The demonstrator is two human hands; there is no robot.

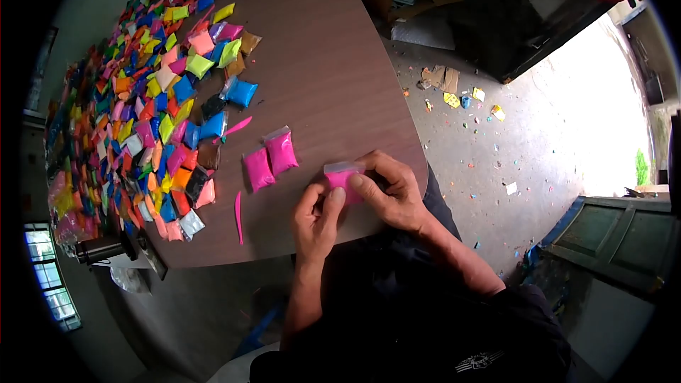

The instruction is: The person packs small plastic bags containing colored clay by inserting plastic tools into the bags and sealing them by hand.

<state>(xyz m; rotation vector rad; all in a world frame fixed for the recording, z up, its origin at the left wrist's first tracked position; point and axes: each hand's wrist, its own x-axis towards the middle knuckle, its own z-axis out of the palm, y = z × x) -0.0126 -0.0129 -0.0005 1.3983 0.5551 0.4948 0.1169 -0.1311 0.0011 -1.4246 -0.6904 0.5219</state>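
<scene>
Between both hands, at the near edge of the table, is a small clear plastic bag of pink clay (342,176). My left hand (319,214) grips its left side, thumb pressed on the front. From the right, my right hand (386,191) holds the same bag, its thumb also on the pink face. The bag's clear top strip points away from me. Two more pink bags lie side by side just left of my hands, one nearer (258,169) and one farther (281,150). A pink plastic clay knife (239,218) rests left of my left hand.
A large heap of small bags in many colours (152,120) covers the table's left side. Another pink plastic tool (237,126) lies by its edge. The brown table (333,64) has a curved right edge. Scraps and cardboard (443,79) litter the floor beyond it.
</scene>
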